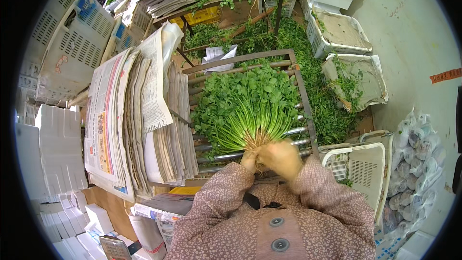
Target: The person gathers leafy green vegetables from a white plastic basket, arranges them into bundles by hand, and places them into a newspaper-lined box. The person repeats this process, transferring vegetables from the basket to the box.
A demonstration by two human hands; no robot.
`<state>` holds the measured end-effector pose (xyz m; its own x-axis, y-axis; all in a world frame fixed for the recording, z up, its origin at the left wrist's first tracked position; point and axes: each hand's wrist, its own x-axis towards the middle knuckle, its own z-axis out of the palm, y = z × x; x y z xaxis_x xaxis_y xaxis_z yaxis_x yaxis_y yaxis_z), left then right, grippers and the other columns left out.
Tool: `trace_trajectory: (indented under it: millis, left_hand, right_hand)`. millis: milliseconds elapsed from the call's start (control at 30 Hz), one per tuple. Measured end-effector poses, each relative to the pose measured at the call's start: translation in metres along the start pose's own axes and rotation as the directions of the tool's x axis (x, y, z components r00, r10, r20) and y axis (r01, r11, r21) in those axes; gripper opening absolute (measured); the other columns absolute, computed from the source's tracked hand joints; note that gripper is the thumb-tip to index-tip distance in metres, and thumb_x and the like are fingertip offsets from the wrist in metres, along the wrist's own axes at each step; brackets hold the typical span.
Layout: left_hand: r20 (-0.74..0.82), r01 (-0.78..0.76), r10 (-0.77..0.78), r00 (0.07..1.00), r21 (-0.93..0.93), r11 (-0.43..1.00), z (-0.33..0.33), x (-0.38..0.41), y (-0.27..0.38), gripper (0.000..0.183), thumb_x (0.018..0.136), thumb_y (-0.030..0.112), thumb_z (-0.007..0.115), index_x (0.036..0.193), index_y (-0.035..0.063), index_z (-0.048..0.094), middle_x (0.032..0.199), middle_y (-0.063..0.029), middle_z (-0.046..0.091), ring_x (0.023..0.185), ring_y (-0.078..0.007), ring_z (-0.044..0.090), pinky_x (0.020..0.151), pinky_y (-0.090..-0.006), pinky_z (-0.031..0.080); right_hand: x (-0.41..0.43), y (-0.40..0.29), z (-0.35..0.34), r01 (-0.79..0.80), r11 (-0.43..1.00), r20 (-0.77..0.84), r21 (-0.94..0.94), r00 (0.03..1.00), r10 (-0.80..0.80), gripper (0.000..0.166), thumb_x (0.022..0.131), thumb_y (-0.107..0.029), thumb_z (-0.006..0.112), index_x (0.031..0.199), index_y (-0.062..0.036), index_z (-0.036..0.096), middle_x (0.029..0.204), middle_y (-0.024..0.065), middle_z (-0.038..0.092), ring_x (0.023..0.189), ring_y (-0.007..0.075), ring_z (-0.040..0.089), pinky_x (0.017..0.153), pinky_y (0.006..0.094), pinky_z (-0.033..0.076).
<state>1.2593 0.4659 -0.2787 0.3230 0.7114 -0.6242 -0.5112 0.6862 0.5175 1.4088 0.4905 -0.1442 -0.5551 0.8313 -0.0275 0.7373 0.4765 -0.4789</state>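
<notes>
A fanned bunch of leafy green herbs (pixel 249 104), which looks like coriander, lies on a metal rack of round bars (pixel 297 130), its leaves pointing away from me. Its brown roots and lower stems gather at my hands. My left hand (pixel 249 159) closes around the root end, low at the rack's near edge. Against it, on the right, is my right hand (pixel 282 159), blurred by motion; its fingers cannot be made out. Root tips hang just below the two hands.
Stacked newspapers (pixel 108 122) stand left of the rack. Loose greens (pixel 325 115) cover the floor at the right and behind. Plastic crates (pixel 355 83) line the right wall, another crate (pixel 364 169) stands near my right sleeve, and white foam boxes (pixel 59 148) are piled at the left.
</notes>
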Motion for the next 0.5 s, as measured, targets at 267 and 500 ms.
trace_trajectory:
  millis: [267, 500]
  left_hand:
    - [0.06, 0.023, -0.026, 0.998, 0.055, 0.998, -0.003, 0.005, 0.002, 0.033, 0.096, 0.019, 0.06, 0.124, 0.0015, 0.06, 0.111, -0.0085, 0.067, 0.056, -0.0042, 0.039, 0.048, -0.018, 0.031]
    - [0.214, -0.089, 0.063, 0.975, 0.114, 0.989, -0.011, -0.013, 0.004, 0.028, 0.099, 0.032, 0.055, 0.1, 0.0052, 0.061, 0.08, 0.0018, 0.058, 0.05, -0.004, 0.034, 0.045, -0.0205, 0.026]
  right_hand:
    - [-0.036, 0.105, -0.007, -0.418, 0.908, -0.311, -0.021, 0.866, 0.392, 0.074, 0.069, -0.023, 0.085, 0.134, -0.0086, 0.051, 0.126, 0.0166, 0.057, 0.112, 0.0275, 0.058, 0.1, 0.0416, 0.044]
    - [0.063, 0.049, 0.053, 0.603, 0.762, 0.021, -0.237, 0.787, -0.616, 0.063, 0.078, -0.037, 0.072, 0.136, -0.0331, 0.049, 0.144, 0.0006, 0.046, 0.134, 0.0279, 0.041, 0.11, 0.0585, 0.031]
